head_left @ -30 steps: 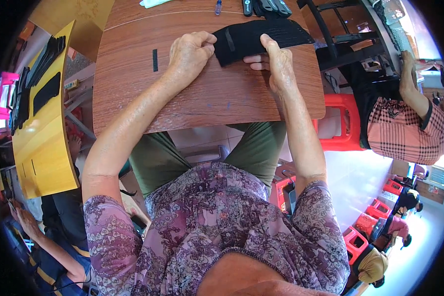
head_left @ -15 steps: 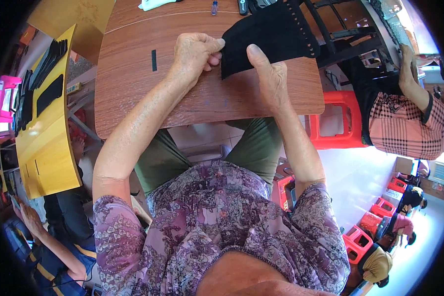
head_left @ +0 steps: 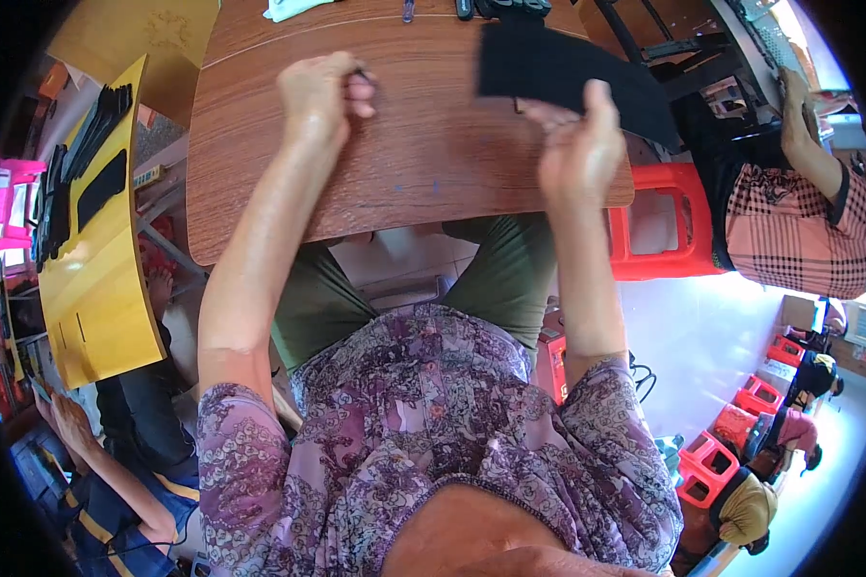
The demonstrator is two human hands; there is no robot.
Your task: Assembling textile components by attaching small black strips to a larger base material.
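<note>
My right hand (head_left: 582, 149) holds a flat black fabric piece (head_left: 558, 72) over the right part of the wooden table (head_left: 404, 144). Its thumb lies on the near edge, and the piece stretches away to the far left and off the table's right side. Over the left part of the table, my left hand (head_left: 322, 96) is closed, with a small dark piece (head_left: 363, 75) showing at the fingertips. Motion smears both hands a little, so the kind of that small piece is unclear.
A small screwdriver (head_left: 408, 12), a white cloth (head_left: 293, 8) and black items (head_left: 515, 8) lie along the far edge. A yellow table (head_left: 101, 308) with black pieces stands left. To the right are a red stool (head_left: 659, 264) and a seated person in a checked shirt (head_left: 789, 231).
My left hand has let go of the fabric's edge and moved left. My right hand has carried the fabric right. The dark strip on the table no longer shows where it lay.
</note>
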